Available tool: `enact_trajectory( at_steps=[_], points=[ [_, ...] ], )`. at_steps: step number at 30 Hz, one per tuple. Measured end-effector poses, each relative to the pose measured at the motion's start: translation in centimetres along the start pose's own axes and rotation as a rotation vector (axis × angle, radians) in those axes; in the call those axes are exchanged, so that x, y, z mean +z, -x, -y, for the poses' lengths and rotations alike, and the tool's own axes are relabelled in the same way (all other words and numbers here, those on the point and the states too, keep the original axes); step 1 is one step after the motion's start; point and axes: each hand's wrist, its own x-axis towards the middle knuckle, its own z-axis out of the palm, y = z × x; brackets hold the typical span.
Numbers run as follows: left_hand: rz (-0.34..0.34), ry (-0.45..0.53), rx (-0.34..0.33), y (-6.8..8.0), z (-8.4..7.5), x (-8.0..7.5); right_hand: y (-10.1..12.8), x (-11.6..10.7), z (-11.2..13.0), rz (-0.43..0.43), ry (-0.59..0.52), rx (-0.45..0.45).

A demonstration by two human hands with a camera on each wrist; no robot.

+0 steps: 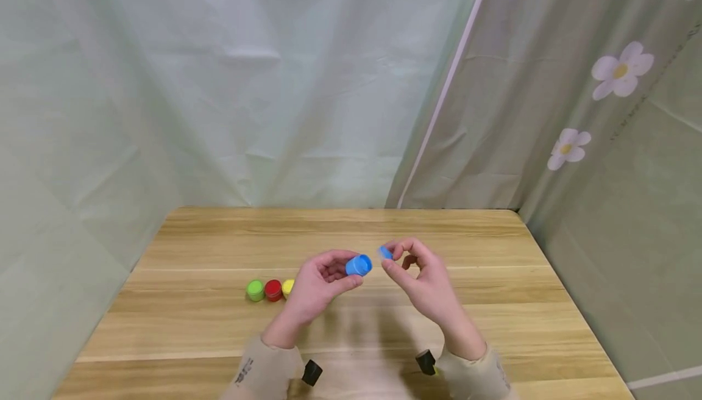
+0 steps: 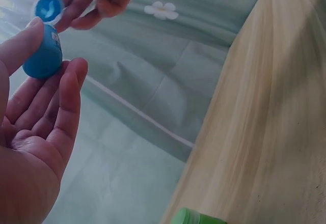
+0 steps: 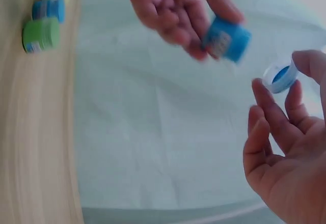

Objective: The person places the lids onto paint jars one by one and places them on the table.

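My left hand [image 1: 314, 287] holds a small blue paint jar [image 1: 358, 265] between thumb and fingers, raised over the table. The jar is tilted, its uncapped mouth facing right. Across a short gap, my right hand [image 1: 430, 284] pinches the jar's lid [image 1: 385, 253] between thumb and fingertips. Blue paint shows on the inside of this clear-rimmed lid [image 3: 281, 76] in the right wrist view. A paper label is on the side of the jar [image 3: 226, 39], which looks blurred there.
On the wooden table [image 1: 493, 302], left of my hands, stand a green jar [image 1: 255, 290], a red jar [image 1: 273, 290] and a yellow jar [image 1: 287, 288], partly behind my left hand. The right wrist view also shows another blue jar [image 3: 48, 9] in a row. Curtains [image 1: 285, 83] hang behind.
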Motion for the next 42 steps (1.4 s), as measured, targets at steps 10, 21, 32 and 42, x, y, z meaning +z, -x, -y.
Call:
enact_trajectory(
  at_steps=[10,21,32,42],
  points=[
    [0.004,-0.088,-0.001,0.08,-0.29,0.25,-0.06,1.02,-0.21,0.107,0.189,-0.188],
    [0.021,-0.143,-0.002,-0.21,-0.64,0.25,-0.22,0.45,-0.21,0.161,0.316,-0.327],
    [0.039,-0.126,0.023,-0.04,-0.54,0.29,0.07,0.72,-0.15,0.109,0.391,-0.298],
    [0.044,-0.155,0.015,-0.01,-0.55,0.13,0.05,0.63,0.11,0.139,0.482,-0.403]
  ],
)
